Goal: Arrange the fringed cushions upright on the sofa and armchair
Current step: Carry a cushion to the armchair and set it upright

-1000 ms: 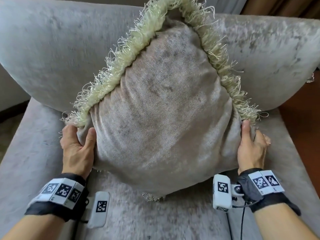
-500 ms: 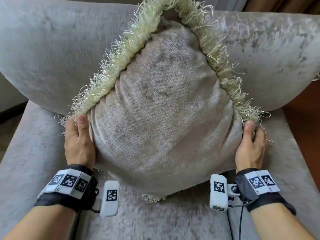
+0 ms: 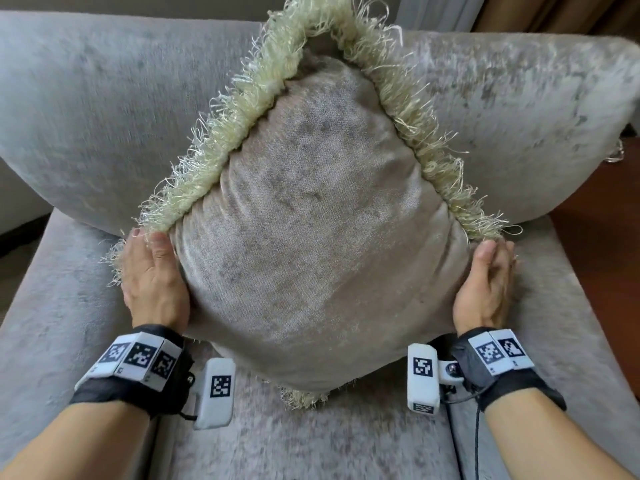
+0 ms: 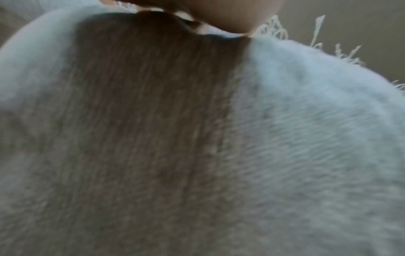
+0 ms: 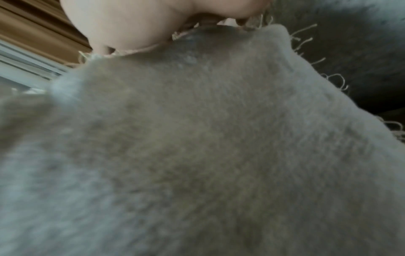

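Note:
A beige cushion [image 3: 311, 237] with a pale fringe [image 3: 221, 140] stands on one corner on the armchair seat [image 3: 311, 441], leaning against the grey back cushion [image 3: 104, 116]. My left hand [image 3: 149, 237] lies flat against its lower left edge, fingers straight and pointing up at the left corner. My right hand [image 3: 495, 247] presses the right corner the same way, thumb straight along the fabric. Both wrist views are filled with blurred cushion fabric [image 4: 197, 138] [image 5: 197, 155], with a bit of hand at the top edge.
The armchair's padded back spans the whole width behind the cushion. A wooden floor [image 3: 602, 254] shows at the right, past the seat's edge. Brown curtains [image 3: 554, 15] hang at the far top right.
My left hand has let go of the left corner, slid up the edge and now lies flat. The right hand has stayed at the right corner. The cushion stands slightly straighter.

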